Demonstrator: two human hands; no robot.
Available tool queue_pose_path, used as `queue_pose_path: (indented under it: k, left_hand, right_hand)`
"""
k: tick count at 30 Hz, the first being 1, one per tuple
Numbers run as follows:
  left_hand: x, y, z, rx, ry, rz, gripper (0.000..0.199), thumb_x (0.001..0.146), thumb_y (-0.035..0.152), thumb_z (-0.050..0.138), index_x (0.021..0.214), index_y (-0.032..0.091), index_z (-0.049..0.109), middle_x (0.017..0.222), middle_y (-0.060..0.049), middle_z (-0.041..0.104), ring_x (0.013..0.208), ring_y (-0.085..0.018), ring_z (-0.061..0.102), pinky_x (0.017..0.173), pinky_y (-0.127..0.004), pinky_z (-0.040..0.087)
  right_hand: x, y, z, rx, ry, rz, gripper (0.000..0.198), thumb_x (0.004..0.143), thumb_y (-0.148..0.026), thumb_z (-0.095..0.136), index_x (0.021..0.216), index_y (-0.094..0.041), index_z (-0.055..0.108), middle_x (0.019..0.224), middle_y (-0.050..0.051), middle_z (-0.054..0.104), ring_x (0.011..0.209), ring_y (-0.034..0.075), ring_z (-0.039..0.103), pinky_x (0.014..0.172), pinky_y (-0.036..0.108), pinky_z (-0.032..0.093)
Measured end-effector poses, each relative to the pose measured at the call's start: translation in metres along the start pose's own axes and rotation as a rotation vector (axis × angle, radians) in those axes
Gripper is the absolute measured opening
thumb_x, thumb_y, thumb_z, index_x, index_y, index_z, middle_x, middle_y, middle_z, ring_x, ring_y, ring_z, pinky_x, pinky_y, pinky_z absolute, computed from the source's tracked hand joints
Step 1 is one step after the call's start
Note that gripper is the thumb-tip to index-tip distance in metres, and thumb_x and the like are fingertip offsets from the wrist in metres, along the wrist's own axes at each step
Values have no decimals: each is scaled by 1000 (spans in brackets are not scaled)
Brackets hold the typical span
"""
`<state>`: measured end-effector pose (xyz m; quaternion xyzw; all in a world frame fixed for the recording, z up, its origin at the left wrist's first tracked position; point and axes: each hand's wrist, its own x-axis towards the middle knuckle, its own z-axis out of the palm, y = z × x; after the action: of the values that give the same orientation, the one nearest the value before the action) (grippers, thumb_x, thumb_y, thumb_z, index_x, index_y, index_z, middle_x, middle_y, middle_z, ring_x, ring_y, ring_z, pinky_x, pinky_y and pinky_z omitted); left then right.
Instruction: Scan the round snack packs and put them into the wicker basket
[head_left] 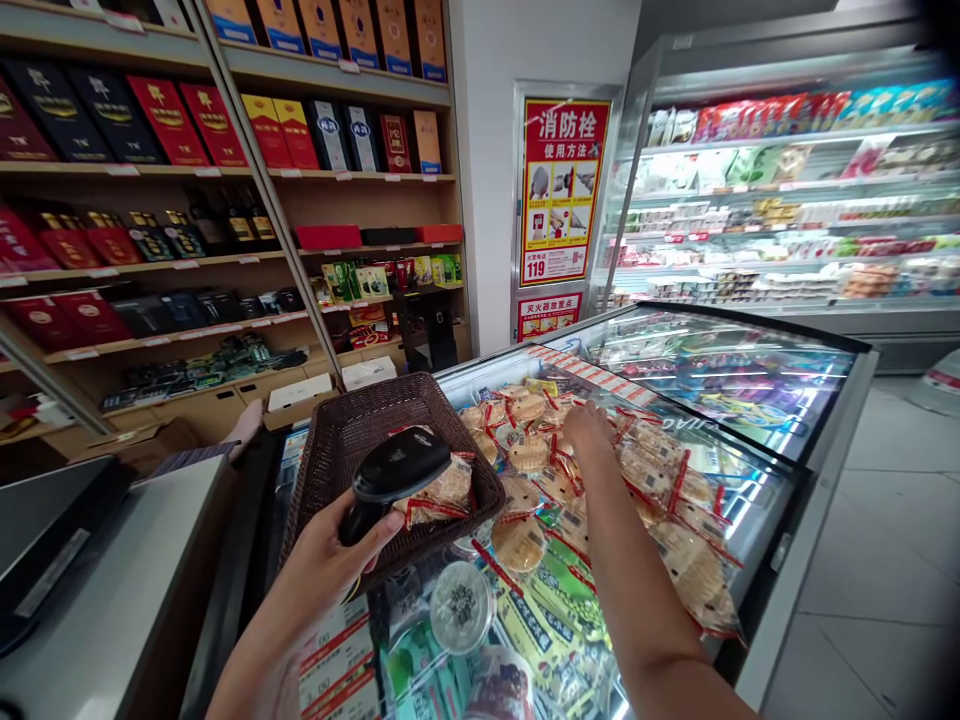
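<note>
My left hand (337,550) is closed around the handle of a black barcode scanner (405,465), which it holds over the front of a dark brown wicker basket (330,440). Inside the basket, partly behind the scanner, lies a clear, red-edged packet of pale pastry (446,490). Farther right, my right hand (589,428) reaches down into a spread of similar packets (529,455) on the freezer's glass top. Its fingers are bent and mostly hidden by the back of the hand, so whether they grip a packet does not show.
Under the packets is a chest freezer (806,530) with glass lids and wrapped ices inside. A grey-white counter (161,570) stands at left. Behind are shelves of boxed bottles (169,120), a red fire-hydrant sign (564,190) and an open refrigerated display (780,200). Floor tiles lie at right.
</note>
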<state>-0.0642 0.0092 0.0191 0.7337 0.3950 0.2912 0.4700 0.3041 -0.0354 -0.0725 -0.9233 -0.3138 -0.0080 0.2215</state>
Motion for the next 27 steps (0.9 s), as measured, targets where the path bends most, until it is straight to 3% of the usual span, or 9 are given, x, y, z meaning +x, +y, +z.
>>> queue_pose_path:
  k: [4,8,14,19,22,27]
  left_hand:
    - [1,-2,-2,-13,-10,-2,48,70,63,69,84,18,62,53,6,44,53,-10,36,51,-23,23]
    - [1,-2,-3,-15,-16,-29,50,71,64,68,88,17,62,53,6,44,52,-10,35,50,-22,21]
    - [1,-4,-4,-14,-16,-35,51,72,64,68,91,17,62,54,7,44,51,-9,34,50,-22,19]
    - [0,-4,-6,-18,-16,-31,50,74,64,67,91,17,60,53,7,44,53,-10,34,51,-22,20]
    - [0,-4,-7,-16,-10,-29,48,75,64,66,88,18,59,52,7,44,52,-9,33,51,-23,19]
    - [0,-3,-7,-23,-34,-3,45,76,62,66,81,18,57,52,6,45,54,-9,33,52,-23,21]
  right_hand:
    - [-13,-22,-28,-1,117,-5,37,91,-10,39,112,-7,69,117,28,61,112,38,60,92,48,48]
    - [-24,-43,-50,158,168,-164,32,89,-14,53,119,-11,63,100,18,69,104,32,64,93,41,46]
    - [-38,-58,-62,537,-37,-597,12,89,-23,53,85,-20,64,83,3,70,81,19,65,82,32,49]
    - [-44,-64,-60,987,-280,-656,12,87,-32,55,92,-22,59,78,2,68,77,19,69,74,32,54]
    - [-44,-65,-58,1069,-195,-740,2,78,-21,58,80,-20,59,81,2,67,75,16,65,71,29,53]
    - [-43,-63,-63,1028,38,-926,14,68,-9,48,60,-19,53,70,2,62,66,13,57,62,25,45]
